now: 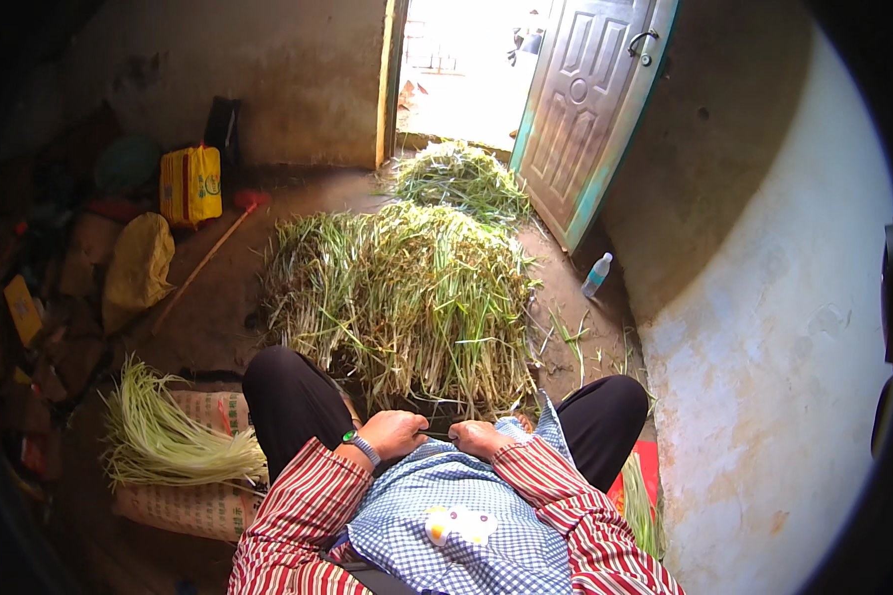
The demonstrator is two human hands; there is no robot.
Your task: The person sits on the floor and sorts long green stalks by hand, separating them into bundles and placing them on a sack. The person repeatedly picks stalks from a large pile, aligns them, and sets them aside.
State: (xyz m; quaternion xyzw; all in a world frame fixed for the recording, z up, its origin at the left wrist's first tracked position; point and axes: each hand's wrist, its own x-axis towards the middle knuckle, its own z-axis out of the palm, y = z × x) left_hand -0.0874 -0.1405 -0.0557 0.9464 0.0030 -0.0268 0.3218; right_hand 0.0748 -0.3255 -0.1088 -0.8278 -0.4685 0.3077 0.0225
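My left hand (393,434), with a watch (361,448) at the wrist, is closed over my lap at the top edge of a blue checked apron (461,491). Facing it a short gap away is my right hand (478,439), also curled. Something thin and dark seems to run between them; what it is cannot be told. Just beyond my hands lies a large heap of long green and yellowish stalks (409,305). To the left, a bundle of pale peeled-looking stalks (171,439) rests on a printed woven sack (193,509). More pale stalks (640,506) lie at my right on something red.
A second stalk heap (458,178) lies by the doorway, beside an open door (588,97). A plastic bottle (597,275) stands near the right wall. On the left are a long wooden-handled tool (205,264), a yellow package (191,186), a yellowish sack (139,264) and clutter.
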